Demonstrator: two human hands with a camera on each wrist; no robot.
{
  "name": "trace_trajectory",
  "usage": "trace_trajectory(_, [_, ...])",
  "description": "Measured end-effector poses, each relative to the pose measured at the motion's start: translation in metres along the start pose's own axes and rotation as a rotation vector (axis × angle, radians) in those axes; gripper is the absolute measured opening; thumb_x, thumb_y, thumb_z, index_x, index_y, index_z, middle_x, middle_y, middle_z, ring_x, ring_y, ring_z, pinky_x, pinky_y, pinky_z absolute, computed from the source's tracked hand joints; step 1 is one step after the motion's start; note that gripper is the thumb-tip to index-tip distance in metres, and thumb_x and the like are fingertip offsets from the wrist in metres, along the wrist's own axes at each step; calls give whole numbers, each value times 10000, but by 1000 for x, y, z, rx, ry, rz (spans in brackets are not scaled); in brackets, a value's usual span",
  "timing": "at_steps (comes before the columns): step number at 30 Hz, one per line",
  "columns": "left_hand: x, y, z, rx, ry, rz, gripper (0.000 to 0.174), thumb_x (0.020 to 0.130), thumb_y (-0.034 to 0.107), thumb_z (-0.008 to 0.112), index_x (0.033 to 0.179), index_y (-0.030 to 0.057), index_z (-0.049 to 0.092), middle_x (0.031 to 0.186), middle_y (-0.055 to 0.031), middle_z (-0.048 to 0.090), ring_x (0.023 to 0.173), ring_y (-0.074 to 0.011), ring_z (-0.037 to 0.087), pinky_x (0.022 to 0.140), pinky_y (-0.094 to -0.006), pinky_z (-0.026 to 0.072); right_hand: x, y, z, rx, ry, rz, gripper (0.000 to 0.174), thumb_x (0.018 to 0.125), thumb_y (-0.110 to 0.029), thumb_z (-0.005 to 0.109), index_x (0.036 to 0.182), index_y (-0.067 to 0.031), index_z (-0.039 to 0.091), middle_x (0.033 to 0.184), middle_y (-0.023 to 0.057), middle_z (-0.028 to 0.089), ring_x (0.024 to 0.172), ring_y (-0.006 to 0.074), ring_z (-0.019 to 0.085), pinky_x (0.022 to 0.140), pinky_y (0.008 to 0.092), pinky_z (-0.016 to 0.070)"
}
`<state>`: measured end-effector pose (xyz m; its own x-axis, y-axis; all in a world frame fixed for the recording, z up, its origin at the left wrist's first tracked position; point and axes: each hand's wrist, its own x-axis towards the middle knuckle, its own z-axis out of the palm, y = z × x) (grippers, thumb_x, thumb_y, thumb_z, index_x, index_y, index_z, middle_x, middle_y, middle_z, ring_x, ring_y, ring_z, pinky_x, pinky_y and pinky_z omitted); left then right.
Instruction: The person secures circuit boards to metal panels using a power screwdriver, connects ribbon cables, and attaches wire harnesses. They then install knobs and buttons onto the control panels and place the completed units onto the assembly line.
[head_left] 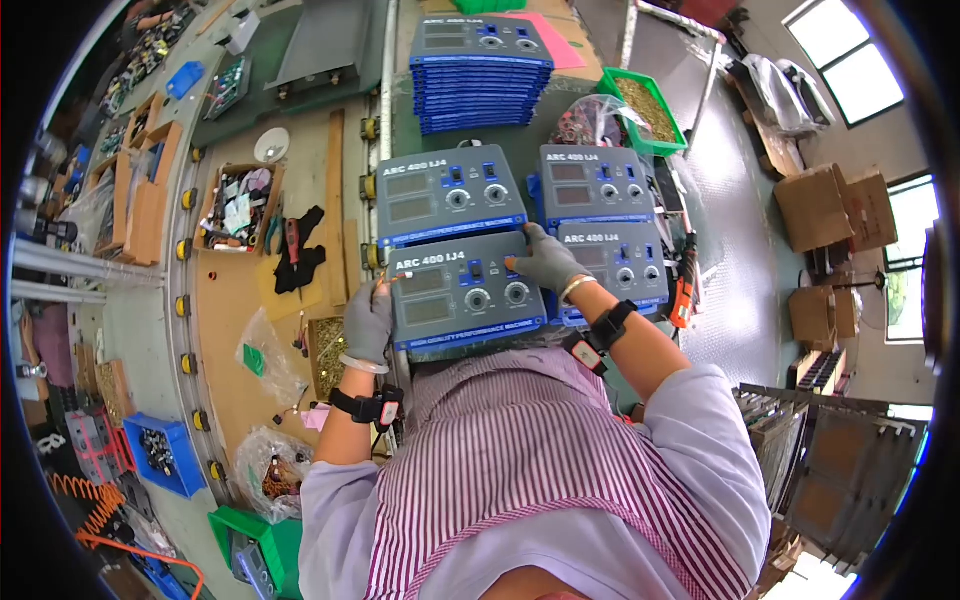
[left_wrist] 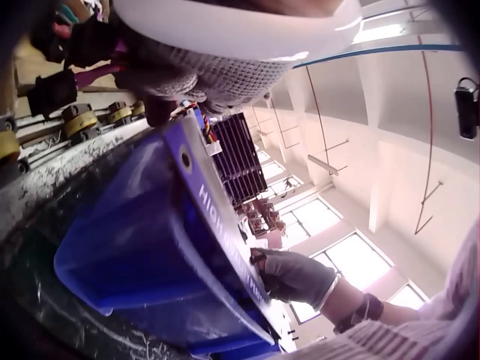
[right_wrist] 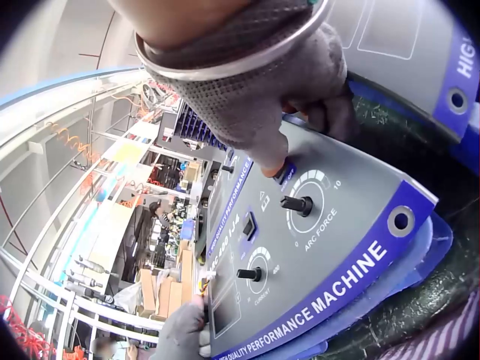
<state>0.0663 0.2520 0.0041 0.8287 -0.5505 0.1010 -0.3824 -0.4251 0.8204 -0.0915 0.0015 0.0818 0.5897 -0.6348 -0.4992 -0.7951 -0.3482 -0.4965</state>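
Observation:
The nearest grey front panel (head_left: 450,290) with blue edging lies face up before the person. At its left edge the left hand (head_left: 368,325) pinches thin coloured wires with a small white connector (head_left: 404,275). The right hand (head_left: 555,268) grips the panel's upper right edge; in the right wrist view its bare thumb tip (right_wrist: 276,168) rests by the switch above the ARC FORCE knob (right_wrist: 300,205). Its other fingers are bent over the far edge, partly hidden. The left wrist view shows the blue underside (left_wrist: 135,225) and the wires (left_wrist: 205,124) beside the left fingers.
Another panel (head_left: 440,190) lies just beyond, with two more (head_left: 600,185) (head_left: 625,262) at the right. A tall panel stack (head_left: 480,90) and a green tray of small parts (head_left: 645,105) stand farther back. Left are a parts box (head_left: 240,210) and a red-handled tool (head_left: 292,240).

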Motion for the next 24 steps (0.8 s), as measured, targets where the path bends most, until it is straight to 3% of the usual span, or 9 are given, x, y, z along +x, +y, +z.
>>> trace_trajectory(1, [4, -8, -7, -11, 80, -2, 266, 898, 276, 493, 895, 18, 559, 677, -88, 569, 520, -113, 483, 438, -268, 363, -5, -2, -1, 18, 59, -19, 753, 722, -316, 685, 1329, -41, 333, 1143, 192, 545, 1063, 317, 537, 885, 360, 430])
trace_trajectory(5, [7, 58, -62, -1383, -101, -554, 241, 919, 272, 453, 874, 48, 529, 672, -41, 481, 433, -75, 353, 374, -206, 311, -31, -13, -2, 183, 384, -453, 470, 719, -183, 698, 1136, -92, 502, 1059, 117, 581, 951, 247, 580, 790, 303, 467])
trace_trajectory(7, [19, 75, -56, -1821, -277, -582, 218, 948, 235, 396, 881, 65, 514, 702, -48, 488, 423, -44, 295, 344, -169, 260, -62, -34, -1, 511, -9, -535, 433, 707, -160, 700, 1094, -79, 522, 1019, 109, 591, 896, 227, 591, 761, 291, 476])
trace_trajectory(11, [21, 119, -22, -1977, -367, -544, 246, 961, 232, 368, 857, 52, 500, 733, -76, 510, 414, -39, 277, 332, -167, 250, -101, -46, -14, 436, -196, -696, 375, 706, -67, 652, 1064, -75, 543, 920, 101, 609, 775, 212, 624, 682, 295, 496])
trace_trajectory(15, [17, 160, 30, -1860, -247, -673, 162, 932, 200, 443, 891, 60, 514, 763, -39, 485, 479, -34, 332, 395, -168, 301, -95, -16, -24, 249, 133, -999, 393, 712, -65, 649, 1091, -85, 545, 830, 115, 610, 705, 263, 607, 601, 302, 476])
trace_trajectory(18, [13, 194, 69, -1775, -144, -739, 142, 923, 190, 465, 920, 61, 524, 842, -74, 553, 571, -97, 429, 517, -235, 401, -91, 18, -56, 299, 108, -829, 403, 732, -18, 593, 1127, -62, 529, 820, 95, 614, 653, 210, 608, 600, 279, 475])
trace_trajectory(19, [9, 186, 85, -1719, -273, -569, 158, 925, 204, 461, 952, 59, 517, 885, -93, 572, 691, -160, 517, 641, -307, 465, -85, 34, -63, 582, -79, -726, 393, 753, 5, 524, 1143, -40, 520, 809, 70, 618, 630, 146, 600, 603, 262, 485])
trace_trajectory(22, [-1, 232, 123, -1411, -277, -421, 162, 933, 211, 444, 972, 64, 502, 892, -95, 575, 759, -193, 571, 698, -347, 504, -78, 77, -107, 1156, -412, -413, 388, 771, -3, 484, 1158, -23, 515, 837, 48, 606, 668, 102, 586, 627, 251, 496])
trace_trajectory(24, [-5, 246, 148, -1234, -320, -357, 207, 947, 215, 408, 1059, 62, 490, 898, -97, 582, 769, -187, 600, 679, -345, 531, -64, 107, -125, 1221, -328, -413, 286, 811, -50, 498, 1094, -24, 533, 834, 38, 580, 665, 103, 574, 623, 242, 492])
